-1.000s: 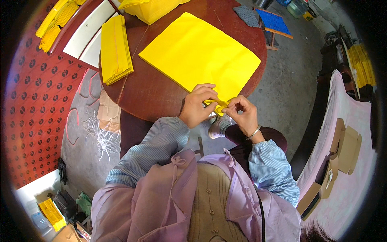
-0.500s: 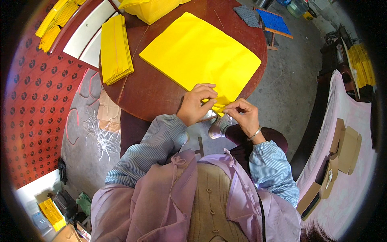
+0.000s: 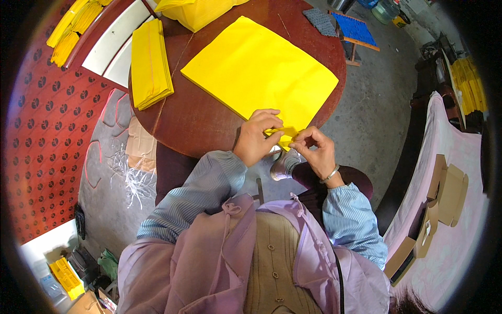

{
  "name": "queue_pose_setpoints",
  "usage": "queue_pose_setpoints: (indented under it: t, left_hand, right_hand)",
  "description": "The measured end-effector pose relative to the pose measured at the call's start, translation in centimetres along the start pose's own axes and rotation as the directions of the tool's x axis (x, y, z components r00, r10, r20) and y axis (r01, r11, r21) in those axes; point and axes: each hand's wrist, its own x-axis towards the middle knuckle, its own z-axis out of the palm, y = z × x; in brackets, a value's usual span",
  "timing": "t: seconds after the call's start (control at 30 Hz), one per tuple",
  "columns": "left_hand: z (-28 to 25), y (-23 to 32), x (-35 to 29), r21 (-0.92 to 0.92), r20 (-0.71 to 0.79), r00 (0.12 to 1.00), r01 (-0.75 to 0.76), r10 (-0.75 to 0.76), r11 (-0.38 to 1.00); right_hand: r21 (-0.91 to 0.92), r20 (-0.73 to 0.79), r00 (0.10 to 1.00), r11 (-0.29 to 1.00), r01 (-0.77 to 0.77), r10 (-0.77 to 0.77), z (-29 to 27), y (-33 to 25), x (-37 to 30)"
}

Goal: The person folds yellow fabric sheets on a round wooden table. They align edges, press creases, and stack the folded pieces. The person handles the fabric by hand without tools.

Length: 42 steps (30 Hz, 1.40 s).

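Note:
A stack of large yellow paper sheets (image 3: 261, 68) lies on the round dark wooden table (image 3: 204, 123). My left hand (image 3: 257, 137) and my right hand (image 3: 315, 152) meet at the table's near edge. Both pinch a small folded piece of yellow paper (image 3: 286, 135) between their fingertips, close to the corner of the big stack. A bracelet sits on my right wrist.
A narrower pile of folded yellow sheets (image 3: 150, 64) lies at the table's left edge. More yellow paper (image 3: 196, 11) stands at the far side. A blue mat on a wooden frame (image 3: 355, 29) is beyond the table. Cardboard boxes (image 3: 447, 193) rest on a pink-covered surface at right.
Both hands have stayed at the table's near edge. The fingers shifted slightly on the small yellow piece.

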Motion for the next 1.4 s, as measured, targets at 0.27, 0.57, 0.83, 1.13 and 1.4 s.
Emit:
queue_pose_setpoints:
  t: [0.27, 0.57, 0.83, 1.13, 1.4]
  left_hand:
    - [-0.9, -0.7, 0.3, -0.033, 0.09, 0.996, 0.014, -0.011, 0.999]
    - [-1.6, -0.2, 0.4, -0.027, 0.129, 0.988, -0.085, 0.088, 0.996]
    - [-0.1, 0.2, -0.1, 0.021, 0.006, 1.0, -0.014, 0.014, 1.0]
    - [-0.2, -0.1, 0.0, 0.027, 0.028, 1.0, -0.009, 0.009, 1.0]
    - [-0.7, -0.4, 0.0, -0.005, 0.069, 0.998, -0.015, 0.015, 1.0]
  right_hand:
    - [0.014, 0.013, 1.0, 1.0, -0.017, 0.017, -0.4, -0.5, 0.1]
    - [0.077, -0.024, 0.999, 0.996, -0.037, 0.039, 0.2, 0.3, 0.2]
    - [-0.009, 0.008, 1.0, 1.0, -0.016, 0.016, -0.1, -0.3, 0.0]
    - [-0.139, 0.017, 0.994, 0.984, 0.111, -0.109, -0.3, -0.7, 0.0]
    - [-0.048, 0.003, 0.999, 0.998, -0.04, 0.04, -0.2, -0.5, 0.1]
